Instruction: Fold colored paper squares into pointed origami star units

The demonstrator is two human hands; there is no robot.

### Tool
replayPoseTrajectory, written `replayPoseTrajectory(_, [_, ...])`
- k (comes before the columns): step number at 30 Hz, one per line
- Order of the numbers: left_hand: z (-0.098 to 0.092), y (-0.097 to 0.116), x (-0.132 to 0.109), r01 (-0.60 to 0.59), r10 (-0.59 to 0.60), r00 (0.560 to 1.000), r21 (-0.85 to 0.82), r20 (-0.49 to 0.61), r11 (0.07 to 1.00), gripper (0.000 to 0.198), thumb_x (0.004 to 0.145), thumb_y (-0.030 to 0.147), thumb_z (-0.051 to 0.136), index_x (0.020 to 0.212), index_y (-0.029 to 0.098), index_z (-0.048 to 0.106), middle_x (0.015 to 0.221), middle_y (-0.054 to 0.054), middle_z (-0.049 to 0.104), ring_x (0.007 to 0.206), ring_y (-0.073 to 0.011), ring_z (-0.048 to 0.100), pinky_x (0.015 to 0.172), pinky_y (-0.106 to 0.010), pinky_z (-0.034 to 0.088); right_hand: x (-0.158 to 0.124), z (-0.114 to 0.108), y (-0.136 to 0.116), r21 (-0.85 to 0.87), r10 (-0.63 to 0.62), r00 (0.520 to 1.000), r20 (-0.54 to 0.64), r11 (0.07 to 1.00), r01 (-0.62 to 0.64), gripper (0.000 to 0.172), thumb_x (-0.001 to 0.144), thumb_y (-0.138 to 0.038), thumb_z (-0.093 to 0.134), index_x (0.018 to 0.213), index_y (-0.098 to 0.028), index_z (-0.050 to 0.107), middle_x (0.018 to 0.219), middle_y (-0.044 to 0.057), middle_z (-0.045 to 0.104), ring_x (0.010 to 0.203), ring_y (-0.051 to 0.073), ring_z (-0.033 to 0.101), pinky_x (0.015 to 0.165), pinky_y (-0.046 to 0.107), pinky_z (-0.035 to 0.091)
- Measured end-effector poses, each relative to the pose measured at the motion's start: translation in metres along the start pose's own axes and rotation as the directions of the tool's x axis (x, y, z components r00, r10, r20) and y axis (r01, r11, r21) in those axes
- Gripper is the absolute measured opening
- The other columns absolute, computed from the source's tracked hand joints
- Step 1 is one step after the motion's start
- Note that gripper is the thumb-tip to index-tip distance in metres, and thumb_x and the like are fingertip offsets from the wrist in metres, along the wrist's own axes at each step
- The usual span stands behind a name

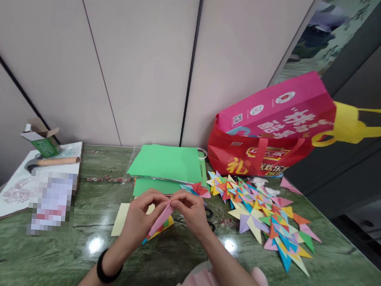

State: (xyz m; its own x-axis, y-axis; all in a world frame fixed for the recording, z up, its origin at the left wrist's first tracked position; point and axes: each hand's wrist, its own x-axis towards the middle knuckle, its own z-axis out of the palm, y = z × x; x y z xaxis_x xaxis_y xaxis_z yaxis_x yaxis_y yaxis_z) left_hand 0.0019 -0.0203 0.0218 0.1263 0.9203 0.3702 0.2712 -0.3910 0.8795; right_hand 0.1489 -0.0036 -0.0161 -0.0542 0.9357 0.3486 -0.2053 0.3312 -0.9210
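- The left hand (140, 216), with a black band (108, 267) round its wrist, has its fingers pinched on the pink paper (160, 219); the right hand (193, 211) grips the same paper near its upper end, its fingertips close beside those of the left;
- the pink paper is a narrow folded strip, held tilted between the two hands over the near middle of the green marbled surface (83, 262); a multicoloured folded piece (166, 224) shows just behind its lower part;
- a cream sheet (119, 220) lies partly hidden by the left hand; dark scissors (209, 220) lie beside the right wrist, mostly covered;
- beyond the hands lie green sheets (168, 162), with a small folded red piece (200, 189) near their front right corner;
- to the right spreads a heap of pointed, many-coloured paper shapes (266, 209); behind it a red bag (231, 151) leans with a magenta package (273, 108) in its top;
- at the far left, a white board (2, 200) carries a wooden-handled tool (58, 161) and an open green box (46, 147).
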Motion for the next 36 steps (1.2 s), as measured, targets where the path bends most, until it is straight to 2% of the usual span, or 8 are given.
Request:
replayPoseTrajectory(3, [0.000, -0.002, 0.000, -0.078, 0.080, 0.997, 0.099, -0.018, 0.992, 0.012, 0.077, 0.025, 0.059, 0.070, 0.017, 0.065, 0.076, -0.005, 0.066, 0.073, -0.0162, 0.060, 0.064, -0.025, 0.047, 0.000, 0.000, -0.003, -0.095, -0.074, 0.997, -0.036, 0.993, 0.070, 0.006, 0.070, -0.026, 0.068, 0.072, -0.021, 0.071, 0.075, 0.003, 0.063, 0.075, 0.017, 0.058, 0.070, 0.029, 0.046])
replayPoseTrajectory(5, [0.002, -0.003, -0.001, -0.119, 0.134, 0.989, 0.202, -0.063, 0.972, 0.011, 0.077, 0.025, 0.059, 0.071, 0.018, 0.064, 0.072, -0.003, 0.065, 0.066, -0.0145, 0.058, 0.061, -0.024, 0.045, -0.001, 0.001, -0.007, -0.188, -0.119, 0.992, -0.044, 0.976, 0.109, 0.008, 0.073, -0.026, 0.066, 0.077, -0.022, 0.072, 0.078, 0.004, 0.063, 0.079, 0.018, 0.059, 0.074, 0.030, 0.047])
replayPoseTrajectory(9, [0.004, -0.005, -0.003, -0.163, 0.211, 0.971, 0.336, -0.112, 0.928, 0.009, 0.078, 0.025, 0.059, 0.075, 0.019, 0.064, 0.068, -0.001, 0.064, 0.061, -0.0135, 0.057, 0.059, -0.024, 0.045, -0.004, 0.005, -0.012, -0.192, -0.070, 0.997, 0.018, 0.979, 0.072, 0.014, 0.072, -0.026, 0.066, 0.084, -0.021, 0.071, 0.085, 0.006, 0.063, 0.078, 0.017, 0.060, 0.071, 0.030, 0.051])
replayPoseTrajectory(12, [0.004, -0.006, -0.004, -0.206, 0.242, 0.967, 0.316, -0.081, 0.926, 0.010, 0.079, 0.024, 0.058, 0.080, 0.019, 0.066, 0.073, -0.003, 0.066, 0.068, -0.0152, 0.060, 0.064, -0.025, 0.047, -0.005, 0.008, -0.010, -0.159, -0.006, 1.000, 0.021, 0.987, 0.010, 0.019, 0.070, -0.026, 0.068, 0.087, -0.019, 0.069, 0.086, 0.006, 0.065, 0.075, 0.017, 0.063, 0.068, 0.029, 0.054])
replayPoseTrajectory(17, [0.002, -0.008, -0.001, -0.236, 0.255, 0.967, 0.295, -0.025, 0.926, 0.013, 0.080, 0.022, 0.057, 0.083, 0.020, 0.069, 0.076, -0.005, 0.066, 0.071, -0.0161, 0.062, 0.065, -0.026, 0.050, -0.006, 0.008, -0.005, -0.197, 0.038, 0.995, -0.097, 0.979, -0.057, 0.014, 0.071, -0.024, 0.065, 0.083, -0.017, 0.068, 0.077, 0.006, 0.070, 0.069, 0.019, 0.066, 0.066, 0.031, 0.056])
replayPoseTrajectory(26, [0.002, -0.012, 0.000, -0.238, 0.249, 0.968, 0.263, -0.010, 0.935, 0.013, 0.077, 0.019, 0.058, 0.083, 0.020, 0.069, 0.080, -0.005, 0.068, 0.073, -0.0163, 0.064, 0.067, -0.026, 0.052, -0.009, 0.009, -0.011, -0.376, -0.155, 0.986, -0.062, 0.919, 0.120, 0.010, 0.075, -0.017, 0.059, 0.081, -0.019, 0.067, 0.074, 0.004, 0.067, 0.067, 0.016, 0.065, 0.061, 0.026, 0.055])
replayPoseTrajectory(31, [0.004, -0.007, 0.000, -0.234, 0.250, 0.968, 0.244, -0.035, 0.941, 0.012, 0.076, 0.019, 0.058, 0.079, 0.020, 0.070, 0.078, -0.005, 0.069, 0.073, -0.0164, 0.064, 0.066, -0.026, 0.052, -0.010, 0.010, -0.010, -0.395, -0.182, 0.979, -0.093, 0.909, 0.132, 0.012, 0.075, -0.017, 0.060, 0.085, -0.020, 0.066, 0.073, 0.003, 0.067, 0.064, 0.016, 0.064, 0.061, 0.027, 0.055])
replayPoseTrajectory(36, [0.006, -0.010, -0.001, -0.238, 0.251, 0.968, 0.220, -0.030, 0.946, 0.010, 0.074, 0.018, 0.060, 0.075, 0.020, 0.070, 0.076, -0.005, 0.069, 0.070, -0.0157, 0.064, 0.064, -0.025, 0.051, -0.012, 0.012, -0.012, -0.419, -0.202, 0.976, -0.074, 0.895, 0.154, 0.015, 0.073, -0.012, 0.057, 0.083, -0.020, 0.065, 0.072, 0.002, 0.064, 0.063, 0.014, 0.062, 0.059, 0.025, 0.053])
